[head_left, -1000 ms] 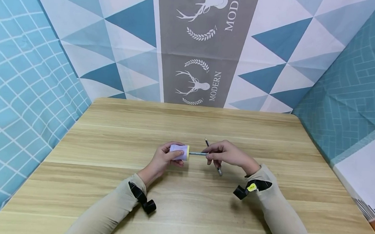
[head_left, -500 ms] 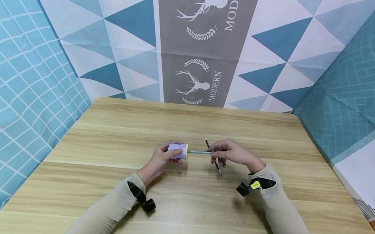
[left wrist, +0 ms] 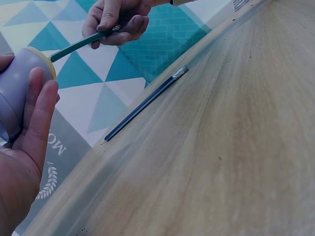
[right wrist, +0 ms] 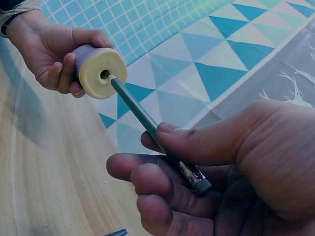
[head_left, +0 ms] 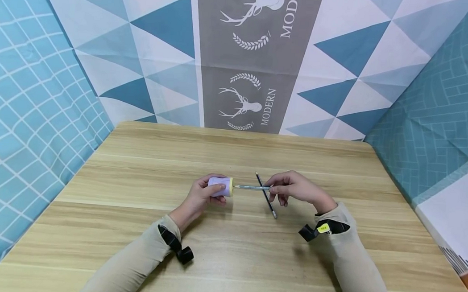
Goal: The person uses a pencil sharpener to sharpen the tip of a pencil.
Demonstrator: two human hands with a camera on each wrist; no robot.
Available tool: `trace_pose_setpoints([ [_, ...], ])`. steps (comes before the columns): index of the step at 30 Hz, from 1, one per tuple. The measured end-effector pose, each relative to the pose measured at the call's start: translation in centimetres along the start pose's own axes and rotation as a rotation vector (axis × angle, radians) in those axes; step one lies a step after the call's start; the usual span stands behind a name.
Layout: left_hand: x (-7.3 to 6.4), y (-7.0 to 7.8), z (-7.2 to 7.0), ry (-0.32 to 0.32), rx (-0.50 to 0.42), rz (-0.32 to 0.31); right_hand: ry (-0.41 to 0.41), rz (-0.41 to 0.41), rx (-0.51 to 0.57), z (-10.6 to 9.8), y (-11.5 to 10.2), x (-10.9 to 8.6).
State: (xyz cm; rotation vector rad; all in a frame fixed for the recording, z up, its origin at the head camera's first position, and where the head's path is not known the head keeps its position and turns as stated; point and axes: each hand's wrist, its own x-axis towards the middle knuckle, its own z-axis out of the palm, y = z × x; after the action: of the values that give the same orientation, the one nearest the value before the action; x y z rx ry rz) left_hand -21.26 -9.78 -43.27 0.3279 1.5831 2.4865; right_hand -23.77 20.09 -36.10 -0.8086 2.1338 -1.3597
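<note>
My left hand (head_left: pixel 199 199) grips a lilac pencil sharpener (head_left: pixel 219 186) with a yellow end, held on its side above the table. In the right wrist view a round dark hole shows in the yellow end (right wrist: pixel 93 81). A green pencil (right wrist: pixel 135 108) is pinched between thumb and fingers of my right hand (head_left: pixel 299 189), near its eraser end. Its sharpened wooden tip sits right at the hole's rim; whether it touches cannot be told. Below, a dark blue pencil (left wrist: pixel 147 103) with an eraser lies slantwise on the table.
The wood-grain table (head_left: pixel 227 253) spreads out under both forearms. Patterned cloth (head_left: pixel 163 48) hangs behind its far edge, with blue cloth walls at the left and right. Each wrist wears a black strap-mounted camera (head_left: pixel 185 254).
My right hand has drawn the green pencil rightward, so its tip has come out of the sharpener's hole. My left hand has shifted slightly left with the sharpener.
</note>
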Motion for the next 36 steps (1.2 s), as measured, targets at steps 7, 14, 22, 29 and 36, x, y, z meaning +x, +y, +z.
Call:
trace_pose_setpoints([
  [7,0.0,0.1,0.1,-0.008,-0.012,0.009,0.003,0.006,-0.006,-0.2,-0.2,-0.2],
  [14,0.0,0.0,0.1,-0.002,-0.02,0.017,-0.001,0.008,-0.02,-0.4,-0.2,-0.3],
  [22,0.0,-0.2,0.0,-0.007,-0.01,0.021,-0.003,0.02,-0.091,-0.9,0.0,-0.5],
  [29,0.0,-0.1,0.0,-0.023,-0.012,0.01,-0.003,0.029,-0.06,-1.6,0.5,-0.9],
  [36,0.0,-0.1,0.1,-0.025,-0.011,0.008,0.05,0.051,0.107,-2.8,1.1,-1.1],
])
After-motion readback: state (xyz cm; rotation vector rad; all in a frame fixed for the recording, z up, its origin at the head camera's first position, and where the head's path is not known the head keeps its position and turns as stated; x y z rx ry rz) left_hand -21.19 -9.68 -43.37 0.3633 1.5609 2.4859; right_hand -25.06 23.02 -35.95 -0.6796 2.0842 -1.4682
